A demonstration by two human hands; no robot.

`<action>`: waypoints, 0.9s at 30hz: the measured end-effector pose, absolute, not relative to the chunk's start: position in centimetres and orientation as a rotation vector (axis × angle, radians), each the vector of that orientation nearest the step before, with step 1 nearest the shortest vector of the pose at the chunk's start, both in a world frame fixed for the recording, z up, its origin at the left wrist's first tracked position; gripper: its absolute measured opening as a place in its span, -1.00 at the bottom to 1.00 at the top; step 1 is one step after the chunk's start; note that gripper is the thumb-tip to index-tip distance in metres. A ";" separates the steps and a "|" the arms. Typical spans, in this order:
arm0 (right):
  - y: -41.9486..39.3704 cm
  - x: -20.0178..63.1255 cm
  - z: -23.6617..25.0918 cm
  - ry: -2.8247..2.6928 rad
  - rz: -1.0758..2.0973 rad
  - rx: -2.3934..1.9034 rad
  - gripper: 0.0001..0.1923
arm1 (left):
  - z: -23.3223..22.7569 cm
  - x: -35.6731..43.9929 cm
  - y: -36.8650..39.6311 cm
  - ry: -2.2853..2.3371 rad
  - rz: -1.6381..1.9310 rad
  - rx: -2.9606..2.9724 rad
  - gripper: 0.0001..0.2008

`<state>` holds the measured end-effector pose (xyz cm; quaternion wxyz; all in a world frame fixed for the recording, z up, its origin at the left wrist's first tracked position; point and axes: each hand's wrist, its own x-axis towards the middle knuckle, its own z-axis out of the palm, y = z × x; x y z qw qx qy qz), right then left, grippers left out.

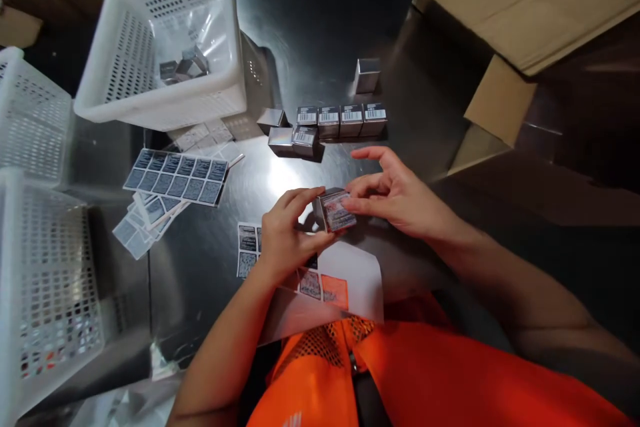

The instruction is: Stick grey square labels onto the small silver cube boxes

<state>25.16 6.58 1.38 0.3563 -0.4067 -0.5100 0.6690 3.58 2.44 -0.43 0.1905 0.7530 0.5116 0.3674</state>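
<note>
Head view.
Step in hand, by judgement: setting a printed label (338,213) on a small silver box (319,215), held above a part-used label sheet (364,272). The next move seems to call for a steady box and even fingertip pressure across that face.
Left hand (290,230): reaching in from below, pinching the box between thumb beneath and fingers above.
Right hand (393,193): wrist angled inward, fingers spread, lowest digit apparently against the label, uppermost extended clear.
Beyond: barcoded boxes (340,122), in a row.
</note>
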 end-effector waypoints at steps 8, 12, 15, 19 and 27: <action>6.5 24.9 1.4 -1.254 1.725 -1.098 -0.24 | -0.4 3.9 2.3 1.470 1.029 2.114 -0.41; 6.4 25.0 1.4 -1.244 1.727 -1.126 -0.20 | -0.5 4.0 2.3 1.465 1.052 2.119 -0.42; 6.4 25.0 1.4 -1.246 1.724 -1.127 -0.21 | -0.5 4.1 2.2 1.473 1.065 2.117 -0.42; 6.4 24.9 1.3 -1.250 1.722 -1.135 -0.21 | -0.6 4.1 2.2 1.474 1.084 2.128 -0.41; 6.4 25.0 0.9 -1.239 1.725 -1.129 -0.22 | -0.6 4.1 2.2 1.494 1.063 2.123 -0.40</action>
